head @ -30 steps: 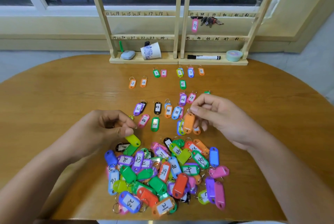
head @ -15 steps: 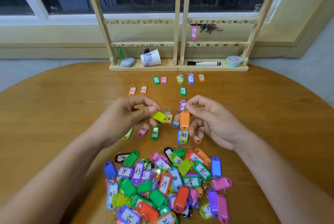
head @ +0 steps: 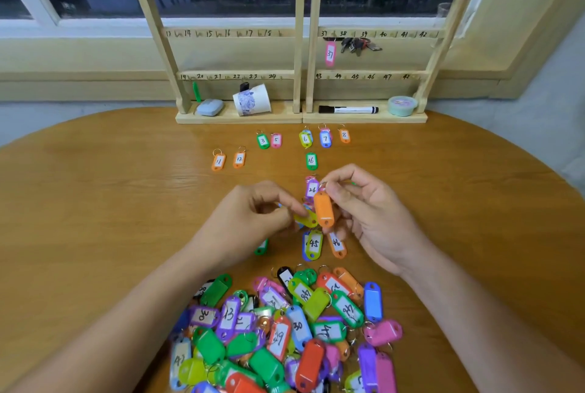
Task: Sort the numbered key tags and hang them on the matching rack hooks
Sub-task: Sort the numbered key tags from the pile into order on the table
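**While the heap waits, two tags get read**

As the head camera shows it, sorting is the step in hand and hanging is hardly started. On the rack (head: 300,33) at 12 o'clock only tag 37 (head: 330,54) hangs, under its own number, with keys (head: 359,44) beside it.

Left hand (head: 250,221) and right hand (head: 373,215) meet over mid-worktop (head: 95,202). The left fingers (head: 285,215) pinch a yellow tag (head: 305,219). The right fingers (head: 337,197) pinch the ring of an orange tag (head: 323,209), which hangs with its plain back to the camera, so no number shows. Whether the two tags touch I cannot tell.

Sorted tags (head: 311,160) lie face up toward 12 o'clock:
- 3, 5, 6, 7 and 8 just before the rack
- 11, 12 and 16 nearer
- 26 behind the orange tag
- 45 and 46 at 6 o'clock of the hands

The heap (head: 285,329) fills 6 o'clock, with many tags face down.

I judge that these two tags are being read for placing. Next, the orange tag needs turning to show its label. Each tag then needs laying in its row by number without nudging its neighbours.
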Demonstrator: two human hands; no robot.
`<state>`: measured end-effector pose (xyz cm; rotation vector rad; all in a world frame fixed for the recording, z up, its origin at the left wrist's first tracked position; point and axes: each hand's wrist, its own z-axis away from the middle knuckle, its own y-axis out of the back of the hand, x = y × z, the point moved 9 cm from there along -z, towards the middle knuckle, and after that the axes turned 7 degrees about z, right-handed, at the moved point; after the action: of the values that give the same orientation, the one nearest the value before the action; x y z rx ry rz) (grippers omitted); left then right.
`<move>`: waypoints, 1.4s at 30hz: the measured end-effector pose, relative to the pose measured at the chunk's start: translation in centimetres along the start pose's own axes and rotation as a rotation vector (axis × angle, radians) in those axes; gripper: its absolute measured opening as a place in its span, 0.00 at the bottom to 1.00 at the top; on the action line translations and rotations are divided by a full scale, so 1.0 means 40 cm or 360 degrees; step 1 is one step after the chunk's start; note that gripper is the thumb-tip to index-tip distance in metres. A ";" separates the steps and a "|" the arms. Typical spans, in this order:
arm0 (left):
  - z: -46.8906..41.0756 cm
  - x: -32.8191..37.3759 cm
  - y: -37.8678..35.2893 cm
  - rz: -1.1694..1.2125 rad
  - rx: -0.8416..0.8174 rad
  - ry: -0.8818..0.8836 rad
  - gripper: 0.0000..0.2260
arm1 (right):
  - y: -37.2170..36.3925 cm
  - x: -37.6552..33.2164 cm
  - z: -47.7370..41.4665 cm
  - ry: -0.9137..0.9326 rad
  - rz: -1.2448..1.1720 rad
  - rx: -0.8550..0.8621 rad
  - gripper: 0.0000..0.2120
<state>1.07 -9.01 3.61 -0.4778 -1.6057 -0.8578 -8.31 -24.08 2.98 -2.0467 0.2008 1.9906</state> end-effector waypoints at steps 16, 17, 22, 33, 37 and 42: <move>0.053 0.108 -0.020 -0.0822 0.0396 -0.0704 0.07 | -0.010 -0.049 0.044 0.0489 0.0659 0.0412 0.03; 0.047 0.098 -0.015 -0.0727 0.0362 -0.0652 0.06 | -0.011 -0.051 0.042 0.0496 0.0661 0.0391 0.04; 0.026 0.042 -0.005 -0.0124 0.0222 -0.0242 0.05 | 0.008 -0.048 0.027 0.0419 0.0620 0.0367 0.02; 0.026 -0.006 0.009 0.0258 0.0169 -0.0070 0.11 | 0.013 -0.008 0.015 0.0143 0.0512 0.0214 0.04; 0.015 -0.003 0.041 0.0481 0.0281 -0.0054 0.14 | 0.041 -0.012 0.012 0.0115 0.0433 0.0314 0.02; 0.008 -0.023 0.100 0.0449 0.0377 0.0058 0.11 | 0.055 -0.013 -0.002 0.0099 0.0431 0.0353 0.11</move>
<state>3.95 -6.07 3.78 -0.5018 -1.5380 -0.4556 -8.89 -26.23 3.26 -2.0261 0.7130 1.9493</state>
